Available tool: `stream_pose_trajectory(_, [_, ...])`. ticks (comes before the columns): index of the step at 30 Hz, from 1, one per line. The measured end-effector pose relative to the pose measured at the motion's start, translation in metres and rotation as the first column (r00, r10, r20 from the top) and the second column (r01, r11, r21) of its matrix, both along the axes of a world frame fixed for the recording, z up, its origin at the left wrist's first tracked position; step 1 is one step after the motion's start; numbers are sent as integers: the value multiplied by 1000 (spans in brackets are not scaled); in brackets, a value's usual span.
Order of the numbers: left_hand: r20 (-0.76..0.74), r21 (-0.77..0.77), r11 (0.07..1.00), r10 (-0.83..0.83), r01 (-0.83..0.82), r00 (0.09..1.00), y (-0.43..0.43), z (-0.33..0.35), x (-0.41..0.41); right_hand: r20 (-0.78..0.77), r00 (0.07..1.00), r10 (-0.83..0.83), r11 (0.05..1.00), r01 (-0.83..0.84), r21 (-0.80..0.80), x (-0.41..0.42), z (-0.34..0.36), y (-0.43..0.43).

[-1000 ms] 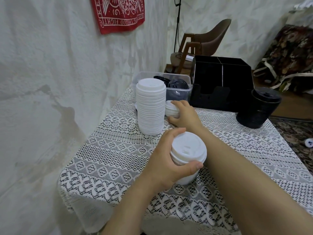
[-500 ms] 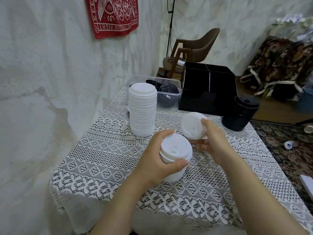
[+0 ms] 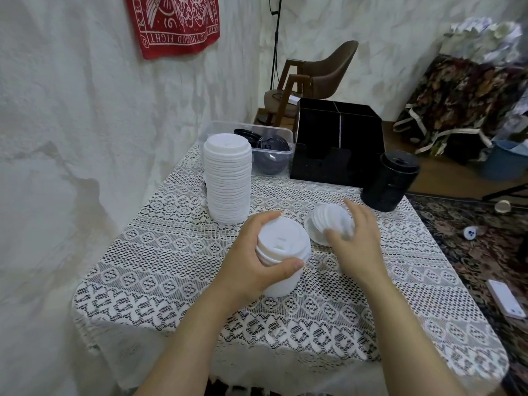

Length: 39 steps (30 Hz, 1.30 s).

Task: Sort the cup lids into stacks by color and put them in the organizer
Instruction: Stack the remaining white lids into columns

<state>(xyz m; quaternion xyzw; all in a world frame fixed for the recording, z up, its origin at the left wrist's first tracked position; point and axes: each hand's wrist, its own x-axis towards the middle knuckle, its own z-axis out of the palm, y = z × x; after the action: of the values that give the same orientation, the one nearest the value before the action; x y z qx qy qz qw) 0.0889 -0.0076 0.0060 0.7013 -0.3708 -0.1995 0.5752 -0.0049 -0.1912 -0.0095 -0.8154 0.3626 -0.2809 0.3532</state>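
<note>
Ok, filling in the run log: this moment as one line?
left hand: grips short white lid stack | right hand: holds tilted white lids | tall white stack: on table

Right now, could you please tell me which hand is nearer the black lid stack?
Right. The right hand, holding a few white lids, is just in front of the black lid stack; the left hand grips a short white lid stack farther left.

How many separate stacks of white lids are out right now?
3. A tall stack stands on the table by the clear bin; a short stack is gripped in the left hand; a few tilted lids are held in the right hand. The bin may hide more.
</note>
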Motion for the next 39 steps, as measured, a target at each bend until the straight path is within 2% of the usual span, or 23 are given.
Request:
stream_pose_trajectory(3, [6,-5,1000,-1,1,1000,0,0,-1,-120,988,96,995,-92,41,5,-4,3])
stream_pose_trajectory(9, [-2,0,1000,-4,4,1000,1,1,-1,12,998,65,986,-66,155,10,-10,-6])
stream_pose_trajectory(17, [-1,15,1000,1,-1,1000,1,4,-1,102,995,22,988,-37,150,0,-9,-6])
stream_pose_trajectory(24, [-13,12,1000,0,0,1000,2,4,-2,46,993,113,989,-117,89,-8,-11,-4])
stream_pose_trajectory(32, [-19,6,1000,-9,9,1000,2,3,-1,208,970,129,990,-137,25,-13,13,1])
stream_pose_trajectory(36, [-44,-6,999,-45,44,998,3,0,1,310,913,266,961,-278,-5,-16,39,13])
stream_pose_trajectory(39, [-67,-20,997,-75,74,995,3,-3,4,268,862,430,892,-452,23,-15,51,29])
